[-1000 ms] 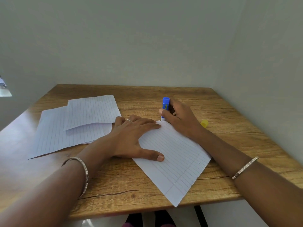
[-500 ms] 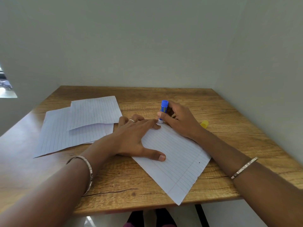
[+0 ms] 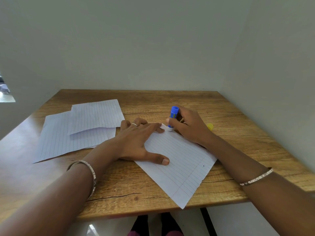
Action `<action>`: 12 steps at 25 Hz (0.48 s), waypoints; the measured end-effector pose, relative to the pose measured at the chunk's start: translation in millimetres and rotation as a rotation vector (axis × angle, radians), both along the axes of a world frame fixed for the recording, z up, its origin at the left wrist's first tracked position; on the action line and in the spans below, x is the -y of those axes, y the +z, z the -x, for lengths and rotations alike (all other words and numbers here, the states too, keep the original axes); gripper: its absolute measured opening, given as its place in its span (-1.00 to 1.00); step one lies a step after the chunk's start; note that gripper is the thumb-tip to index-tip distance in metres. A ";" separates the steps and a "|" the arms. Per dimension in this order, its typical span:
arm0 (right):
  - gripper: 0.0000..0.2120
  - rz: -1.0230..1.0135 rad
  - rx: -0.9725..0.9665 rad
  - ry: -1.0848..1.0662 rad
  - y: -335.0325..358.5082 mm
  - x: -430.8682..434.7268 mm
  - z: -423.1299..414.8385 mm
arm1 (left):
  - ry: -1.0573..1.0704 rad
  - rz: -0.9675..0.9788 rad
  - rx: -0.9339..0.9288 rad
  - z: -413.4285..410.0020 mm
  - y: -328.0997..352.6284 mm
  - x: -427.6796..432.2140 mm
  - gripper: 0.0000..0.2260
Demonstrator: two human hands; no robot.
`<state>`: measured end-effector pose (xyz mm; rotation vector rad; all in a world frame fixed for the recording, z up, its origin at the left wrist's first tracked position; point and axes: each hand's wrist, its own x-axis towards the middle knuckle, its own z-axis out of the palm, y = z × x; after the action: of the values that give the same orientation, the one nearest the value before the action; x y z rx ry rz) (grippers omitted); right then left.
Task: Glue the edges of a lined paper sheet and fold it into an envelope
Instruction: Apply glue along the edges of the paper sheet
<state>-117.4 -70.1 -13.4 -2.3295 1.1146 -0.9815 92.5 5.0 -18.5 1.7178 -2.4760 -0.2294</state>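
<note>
While flat left hand (image 3: 136, 143) pins sheet (image 3: 184, 167), right hand (image 3: 190, 128) grips glue stick (image 3: 173, 114); wooden table (image 3: 238, 133).

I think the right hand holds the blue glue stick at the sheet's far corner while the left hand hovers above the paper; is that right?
Not quite. The head view shows the left hand lying flat on the lined sheet, pressing it down, not hovering. The right hand does hold the blue glue stick at the sheet's far corner.

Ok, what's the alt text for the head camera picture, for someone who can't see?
A right hand presses a blue glue stick onto the far corner of a lined sheet that the left hand holds flat on a wooden table.
</note>
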 end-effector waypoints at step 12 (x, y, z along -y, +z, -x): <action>-0.78 -0.026 0.029 -0.023 -0.4 -9.4 16.2 | 0.001 -0.035 -0.014 -0.5 2.0 -0.7 -0.12</action>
<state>-133.5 -60.7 -13.8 -2.2801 1.1381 -0.9994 93.0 5.7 -16.6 1.7244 -2.4759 -0.2853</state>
